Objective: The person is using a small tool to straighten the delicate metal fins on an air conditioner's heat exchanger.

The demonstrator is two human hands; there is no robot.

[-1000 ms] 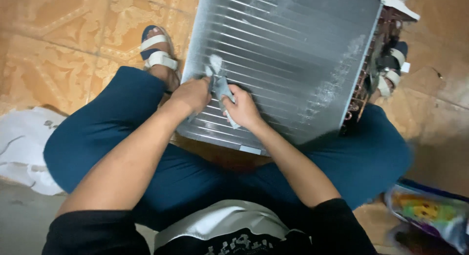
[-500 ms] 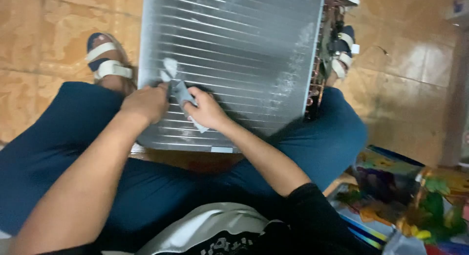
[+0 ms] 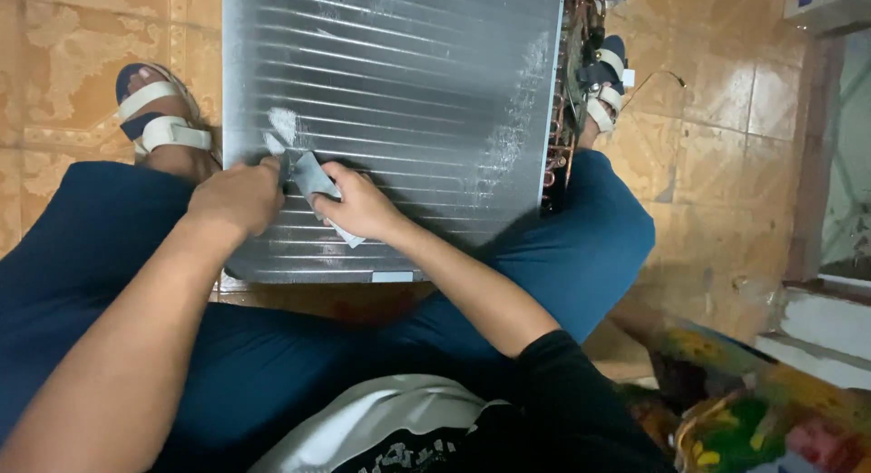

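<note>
On the tiled floor (image 3: 717,101) between your spread legs stands a large finned metal coil (image 3: 399,92), the kind found inside an air conditioner, its flat silver face tilted toward you and ribbed with fine horizontal lines. Copper tubing (image 3: 561,119) runs down its right edge. Your sandalled feet (image 3: 154,115) rest at either side of it.

Both of your hands meet low on the left part of the coil's face. Your left hand (image 3: 238,199) is curled closed, its fingers pinching one end of a small flat grey tool (image 3: 307,175), possibly a fin comb or scraper; the exact kind is hard to tell. Your right hand (image 3: 358,205) is also closed around the tool's other end, with a scrap of pale cloth or paper (image 3: 345,233) showing beneath the palm. The tool's edge touches the fins. Just above it is a whitish scuffed patch (image 3: 283,124), and another pale streak (image 3: 513,128) runs down the right part of the face.

The work in hand looks like scraping or combing the fins in the lower left area. The next stroke would likely call for steady, even pressure along the fin lines, since thin fins bend easily.

Bright printed packaging (image 3: 753,409) lies on the floor at your right.
</note>
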